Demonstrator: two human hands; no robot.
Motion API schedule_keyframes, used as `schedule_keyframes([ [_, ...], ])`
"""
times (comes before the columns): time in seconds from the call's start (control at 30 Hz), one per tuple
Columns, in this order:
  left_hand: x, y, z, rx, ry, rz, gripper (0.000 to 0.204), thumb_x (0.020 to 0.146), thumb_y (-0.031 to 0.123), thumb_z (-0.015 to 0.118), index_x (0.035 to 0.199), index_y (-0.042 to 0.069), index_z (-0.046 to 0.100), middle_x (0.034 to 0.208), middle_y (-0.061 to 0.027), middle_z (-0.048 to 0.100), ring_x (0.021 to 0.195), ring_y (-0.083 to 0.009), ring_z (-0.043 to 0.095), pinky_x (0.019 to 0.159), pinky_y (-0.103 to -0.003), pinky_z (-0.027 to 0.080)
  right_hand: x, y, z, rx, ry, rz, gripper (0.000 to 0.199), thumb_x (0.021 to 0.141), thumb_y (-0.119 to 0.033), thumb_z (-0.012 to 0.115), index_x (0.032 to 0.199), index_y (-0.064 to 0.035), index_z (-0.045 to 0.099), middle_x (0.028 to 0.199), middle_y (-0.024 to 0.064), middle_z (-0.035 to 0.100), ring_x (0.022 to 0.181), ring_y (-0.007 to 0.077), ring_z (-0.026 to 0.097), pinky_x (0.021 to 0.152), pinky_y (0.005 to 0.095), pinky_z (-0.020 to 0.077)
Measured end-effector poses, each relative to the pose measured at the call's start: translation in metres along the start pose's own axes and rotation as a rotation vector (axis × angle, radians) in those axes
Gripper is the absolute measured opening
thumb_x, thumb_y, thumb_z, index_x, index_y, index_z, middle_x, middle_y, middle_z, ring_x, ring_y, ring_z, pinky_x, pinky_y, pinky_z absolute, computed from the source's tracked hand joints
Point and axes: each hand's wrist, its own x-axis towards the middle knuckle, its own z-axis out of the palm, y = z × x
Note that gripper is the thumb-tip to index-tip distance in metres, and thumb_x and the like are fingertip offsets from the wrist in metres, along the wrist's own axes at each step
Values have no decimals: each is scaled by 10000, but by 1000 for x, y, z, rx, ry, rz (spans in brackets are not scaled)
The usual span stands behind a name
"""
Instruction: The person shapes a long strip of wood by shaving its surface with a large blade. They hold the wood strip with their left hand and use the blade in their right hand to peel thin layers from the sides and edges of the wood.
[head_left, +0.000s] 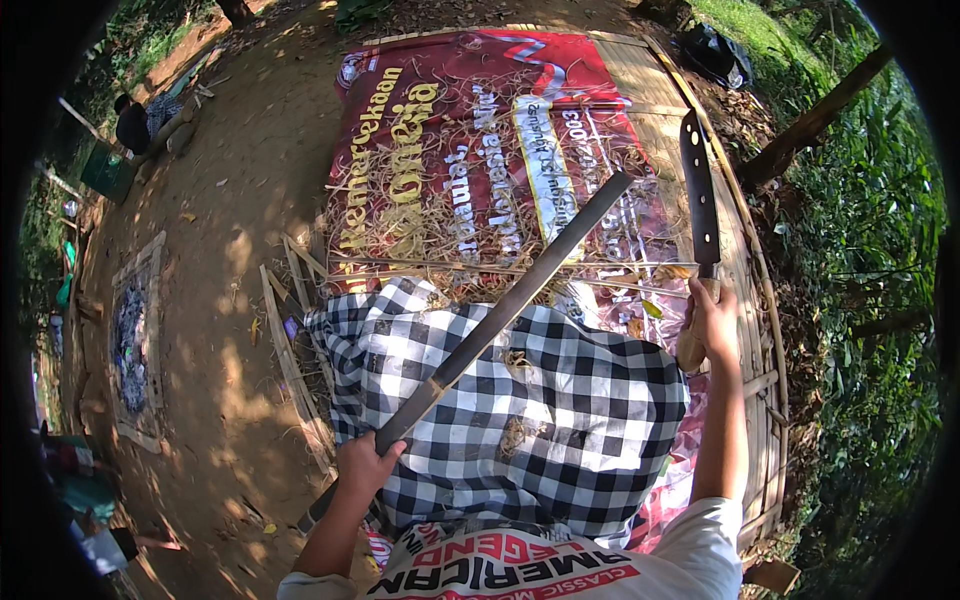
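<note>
My left hand [366, 466] is closed around a long dark bamboo strip [520, 295], with a node ring a little beyond my fingers. The strip slants from beside my lap at lower left up to the middle right, over the checked cloth. My right hand [713, 322] grips the wooden handle of a large knife [699, 190]. Its broad dark blade has several round holes and points away from me, apart from the strip. A black-and-white checked cloth [590, 400] covers my lap, with small clumps of shavings on it.
A red printed banner [480, 130], strewn with curly shavings, lies on a bamboo platform [630, 65]. Split bamboo pieces [298, 385] lie at left. Farther left are a framed ash bed [135, 340] and a seated person [140, 122]. Dense plants [875, 260] border the right side.
</note>
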Motion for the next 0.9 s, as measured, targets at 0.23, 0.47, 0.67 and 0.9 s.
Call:
schedule_keyframes([
  [0.23, -6, 0, -9, -156, -6, 25, 557, 736, 546, 737, 665, 9, 605, 583, -184, 595, 547, -377, 604, 526, -433, 467, -58, -46, 54, 274, -459, 146, 229, 920, -252, 603, 939, -38, 523, 675, 68, 557, 515, 168, 541, 471, 316, 456],
  [0.47, -4, -23, -22, -428, -311, -76, 373, 831, 370, 718, 825, 1, 667, 620, -147, 624, 528, -269, 613, 536, -368, 471, -57, -51, 67, 594, -703, 410, 401, 930, -441, 546, 898, -42, 520, 631, 55, 522, 481, 155, 514, 467, 298, 450],
  [0.67, 0, -34, -29, -455, -404, -141, 329, 871, 317, 688, 884, -10, 652, 622, -103, 607, 565, -181, 589, 564, -329, 464, -46, -38, 68, 744, -764, 595, 413, 938, -467, 515, 891, -57, 502, 619, 44, 508, 465, 151, 500, 464, 299, 452],
  [0.9, 9, -36, -33, -403, -367, -107, 293, 844, 271, 715, 847, -15, 652, 613, -39, 560, 577, -94, 480, 547, -301, 423, -54, -7, 64, 602, -754, 498, 365, 857, -291, 573, 1074, -6, 509, 734, 92, 539, 505, 176, 524, 481, 321, 473],
])
